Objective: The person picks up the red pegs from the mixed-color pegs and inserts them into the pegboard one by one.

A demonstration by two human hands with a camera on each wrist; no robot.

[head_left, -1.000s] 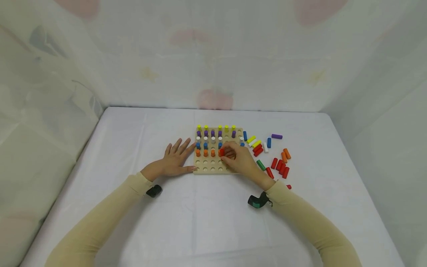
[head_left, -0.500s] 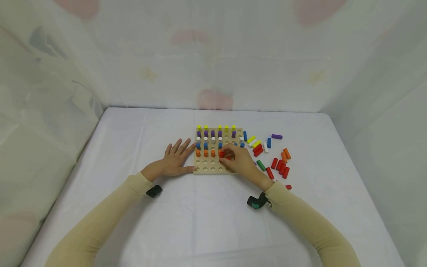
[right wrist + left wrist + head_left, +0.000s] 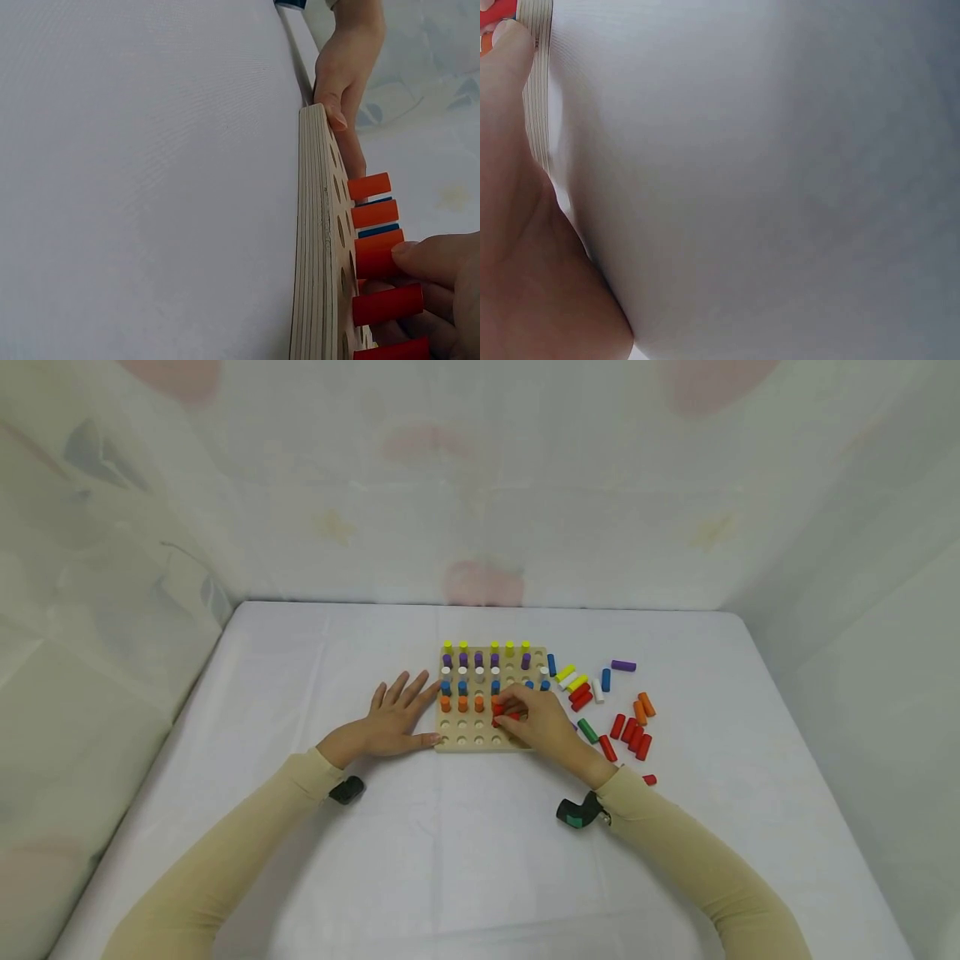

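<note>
A wooden pegboard [image 3: 470, 732] lies on the table with rows of yellow, purple, white, blue and orange pegs standing in it. My left hand [image 3: 392, 722] rests flat at its left side, fingers spread, thumb touching the near left corner. Over the board, my right hand [image 3: 543, 720] pinches a red peg [image 3: 497, 714] between thumb and fingers, just nearer than the orange row. The right wrist view shows this red peg [image 3: 375, 265] against the board's top face, beside an orange peg [image 3: 375, 214]; whether it sits in a hole is hidden. Another red peg [image 3: 388, 304] stands beside it.
Loose pegs lie right of the board: several red pegs [image 3: 631, 731], a green peg [image 3: 588, 731], orange pegs [image 3: 647, 704], a purple peg [image 3: 623, 666], and yellow, white and blue ones. White cloth [image 3: 450, 860] covers the table.
My right hand has shifted slightly toward me, bringing the pinched red peg a little lower, down to the board. The left hand has stayed in place.
</note>
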